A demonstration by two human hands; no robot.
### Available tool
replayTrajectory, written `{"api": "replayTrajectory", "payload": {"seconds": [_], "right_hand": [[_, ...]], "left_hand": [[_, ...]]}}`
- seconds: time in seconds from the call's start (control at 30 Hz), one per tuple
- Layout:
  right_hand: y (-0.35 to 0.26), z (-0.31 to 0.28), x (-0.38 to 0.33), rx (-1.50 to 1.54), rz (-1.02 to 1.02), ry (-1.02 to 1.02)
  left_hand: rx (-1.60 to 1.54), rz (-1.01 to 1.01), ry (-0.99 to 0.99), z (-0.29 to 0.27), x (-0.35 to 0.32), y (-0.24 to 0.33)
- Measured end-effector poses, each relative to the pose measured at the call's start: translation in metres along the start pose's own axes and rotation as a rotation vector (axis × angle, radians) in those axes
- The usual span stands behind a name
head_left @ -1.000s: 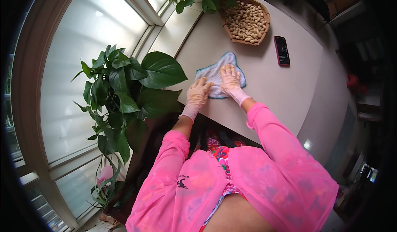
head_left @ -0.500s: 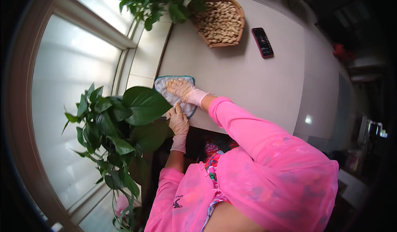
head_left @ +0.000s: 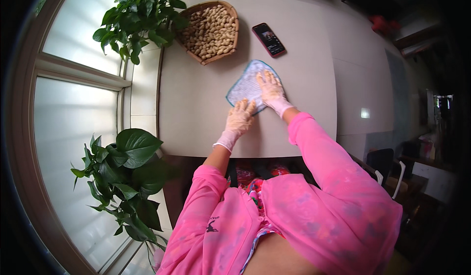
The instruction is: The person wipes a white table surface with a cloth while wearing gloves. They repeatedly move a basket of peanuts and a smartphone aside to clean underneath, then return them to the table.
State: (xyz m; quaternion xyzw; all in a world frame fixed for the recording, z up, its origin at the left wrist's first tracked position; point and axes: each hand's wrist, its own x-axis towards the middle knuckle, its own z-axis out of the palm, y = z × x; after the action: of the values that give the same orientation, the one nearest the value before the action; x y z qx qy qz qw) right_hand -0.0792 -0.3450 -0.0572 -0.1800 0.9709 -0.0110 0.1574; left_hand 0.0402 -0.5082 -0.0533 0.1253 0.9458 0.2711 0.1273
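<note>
Pressing flat with fingers spread, both gloved hands, right hand (head_left: 271, 91) and left hand (head_left: 240, 119), rest on a soft blue-edged cloth (head_left: 248, 84)

A phone (head_left: 269, 40) lies on the far part of the table (head_left: 196, 108), just right of the basket (head_left: 230, 17): red-edged rectangle, dark lit screen facing up
</note>
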Motion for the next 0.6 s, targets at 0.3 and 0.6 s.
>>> {"api": "replayTrajectory", "payload": {"seconds": [0.3, 0.6], "right_hand": [[0.122, 0.045, -0.196, 0.09, 0.172, 0.058], [0.124, 0.089, -0.249, 0.175, 0.21, 0.102]], "left_hand": [[0.151, 0.377, -0.281, 0.062, -0.013, 0.125], [0.024, 0.386, -0.265, 0.064, -0.029, 0.14]]}}
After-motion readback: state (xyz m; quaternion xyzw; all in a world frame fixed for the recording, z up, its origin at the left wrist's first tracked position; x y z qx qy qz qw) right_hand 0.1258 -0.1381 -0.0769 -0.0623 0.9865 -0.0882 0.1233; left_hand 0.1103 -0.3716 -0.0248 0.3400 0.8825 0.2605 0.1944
